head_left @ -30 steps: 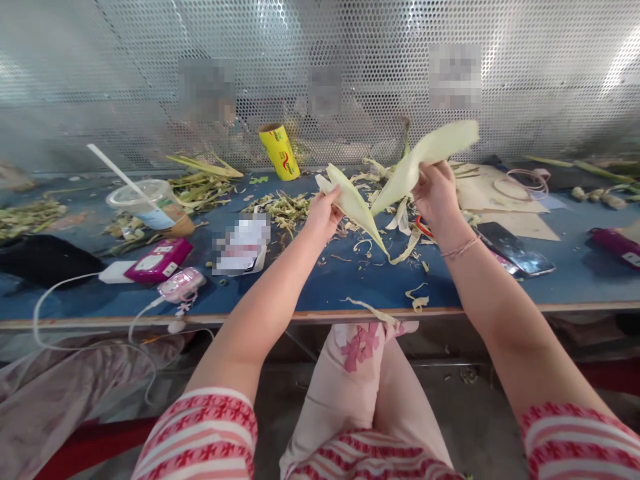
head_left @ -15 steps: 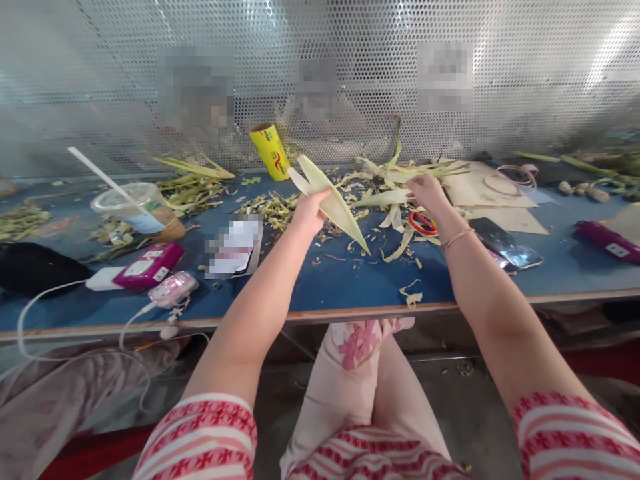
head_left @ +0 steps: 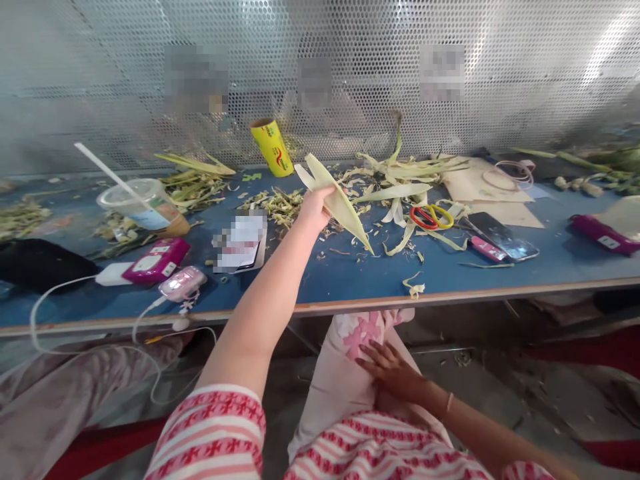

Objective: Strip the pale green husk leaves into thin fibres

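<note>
Our right hand [head_left: 395, 370] has dropped from beside the scissors with red and yellow loop handles [head_left: 434, 217] to well on our side of them, and the long, flat, pale-green leaf strip [head_left: 397, 193] it was touching now lies loose, just beyond and left of the scissors. Left of the scissors, our left hand [head_left: 316, 208] has thumb and fingers closed on the broad, pointed, yellow-green leaf [head_left: 347, 213]. That leaf sticks out both ways from our grip, its long axis slanting from a split far end to a tip that points towards us and the scissors' side. Our left hand is the nearer; our right is well apart, fingers spread on the pale trousers with pink patches [head_left: 325, 373], with nothing visibly held.
</note>
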Demonstrator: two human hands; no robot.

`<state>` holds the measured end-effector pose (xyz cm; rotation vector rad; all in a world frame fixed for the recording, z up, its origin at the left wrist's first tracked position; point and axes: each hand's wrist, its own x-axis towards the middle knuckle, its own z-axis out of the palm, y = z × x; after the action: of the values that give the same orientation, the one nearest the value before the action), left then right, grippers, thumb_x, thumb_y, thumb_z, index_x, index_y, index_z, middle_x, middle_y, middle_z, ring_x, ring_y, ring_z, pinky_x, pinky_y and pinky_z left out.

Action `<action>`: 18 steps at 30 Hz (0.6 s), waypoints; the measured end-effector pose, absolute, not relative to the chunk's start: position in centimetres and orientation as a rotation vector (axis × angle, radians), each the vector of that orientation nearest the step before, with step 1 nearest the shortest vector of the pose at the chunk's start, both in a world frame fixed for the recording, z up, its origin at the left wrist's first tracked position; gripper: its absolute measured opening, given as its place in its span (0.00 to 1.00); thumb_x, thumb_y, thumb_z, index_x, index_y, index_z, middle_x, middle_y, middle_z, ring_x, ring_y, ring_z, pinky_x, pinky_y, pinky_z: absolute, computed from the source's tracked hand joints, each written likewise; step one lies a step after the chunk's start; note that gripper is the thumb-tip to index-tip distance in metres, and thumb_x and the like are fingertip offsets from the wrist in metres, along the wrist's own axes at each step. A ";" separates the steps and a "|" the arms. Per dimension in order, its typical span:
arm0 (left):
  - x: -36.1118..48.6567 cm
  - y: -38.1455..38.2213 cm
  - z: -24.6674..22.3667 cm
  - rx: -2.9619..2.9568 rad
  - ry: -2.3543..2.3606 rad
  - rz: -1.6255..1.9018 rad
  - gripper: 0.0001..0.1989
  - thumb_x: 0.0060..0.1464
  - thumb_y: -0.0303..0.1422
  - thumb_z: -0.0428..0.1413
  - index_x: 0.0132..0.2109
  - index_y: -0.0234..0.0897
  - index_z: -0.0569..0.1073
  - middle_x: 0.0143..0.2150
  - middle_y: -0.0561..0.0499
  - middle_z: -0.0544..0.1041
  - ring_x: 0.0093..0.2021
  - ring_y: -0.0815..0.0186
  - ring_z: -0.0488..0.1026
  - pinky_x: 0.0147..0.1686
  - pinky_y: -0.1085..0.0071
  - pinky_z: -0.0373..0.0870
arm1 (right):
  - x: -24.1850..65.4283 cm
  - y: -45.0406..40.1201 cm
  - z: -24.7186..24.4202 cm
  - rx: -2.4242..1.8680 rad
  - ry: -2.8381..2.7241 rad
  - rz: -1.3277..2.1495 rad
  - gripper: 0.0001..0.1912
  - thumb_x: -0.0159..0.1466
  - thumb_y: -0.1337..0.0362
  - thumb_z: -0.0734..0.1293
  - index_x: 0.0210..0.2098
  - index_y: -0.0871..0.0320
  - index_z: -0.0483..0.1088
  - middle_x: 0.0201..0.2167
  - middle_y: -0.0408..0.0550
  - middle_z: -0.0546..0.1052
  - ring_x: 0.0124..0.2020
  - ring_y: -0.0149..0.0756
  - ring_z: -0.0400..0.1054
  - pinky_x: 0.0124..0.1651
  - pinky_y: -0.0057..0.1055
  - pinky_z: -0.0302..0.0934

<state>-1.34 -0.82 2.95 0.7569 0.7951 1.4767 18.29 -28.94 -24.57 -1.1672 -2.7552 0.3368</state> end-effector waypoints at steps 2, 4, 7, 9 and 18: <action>-1.2 -0.9 3.1 0.736 0.802 1.473 0.12 0.49 0.21 0.60 0.42 0.37 0.75 0.24 0.53 0.77 0.37 0.59 0.82 0.44 0.64 0.79 | 19.3 -28.6 -27.8 -1.334 -2.528 0.318 0.27 0.63 0.72 0.61 0.61 0.53 0.70 0.60 0.56 0.74 0.61 0.47 0.70 0.59 0.46 0.69; -1.2 -1.0 3.2 0.723 0.791 1.475 0.12 0.49 0.21 0.59 0.42 0.36 0.75 0.24 0.53 0.77 0.37 0.59 0.82 0.44 0.63 0.79 | 19.8 -28.1 -28.7 -1.451 -2.361 0.345 0.25 0.60 0.76 0.58 0.52 0.57 0.75 0.51 0.55 0.79 0.51 0.45 0.76 0.55 0.44 0.72; -1.3 -1.2 3.2 0.744 0.763 1.474 0.12 0.48 0.22 0.59 0.42 0.36 0.74 0.23 0.54 0.77 0.36 0.60 0.82 0.45 0.63 0.79 | 20.1 -27.1 -27.7 -1.570 -2.289 0.436 0.22 0.60 0.76 0.55 0.40 0.52 0.77 0.39 0.51 0.81 0.41 0.45 0.77 0.48 0.43 0.74; -1.4 -1.2 3.2 0.749 0.761 1.474 0.12 0.48 0.22 0.58 0.41 0.36 0.74 0.23 0.54 0.76 0.36 0.60 0.82 0.45 0.64 0.79 | 21.3 -26.2 -26.3 -1.584 -2.367 0.586 0.21 0.61 0.74 0.56 0.40 0.51 0.77 0.39 0.51 0.82 0.43 0.45 0.78 0.45 0.41 0.73; -1.4 -1.2 3.7 0.903 0.914 1.449 0.04 0.49 0.24 0.57 0.35 0.33 0.74 0.24 0.51 0.77 0.25 0.66 0.76 0.34 0.68 0.76 | 28.7 -28.1 -6.9 -1.352 -2.584 0.809 0.19 0.58 0.55 0.69 0.49 0.43 0.79 0.41 0.52 0.83 0.40 0.48 0.80 0.40 0.39 0.73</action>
<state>-1.39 -1.19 3.67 0.9031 0.9137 1.4489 28.71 -28.05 -6.94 -1.3519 -2.5844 0.8086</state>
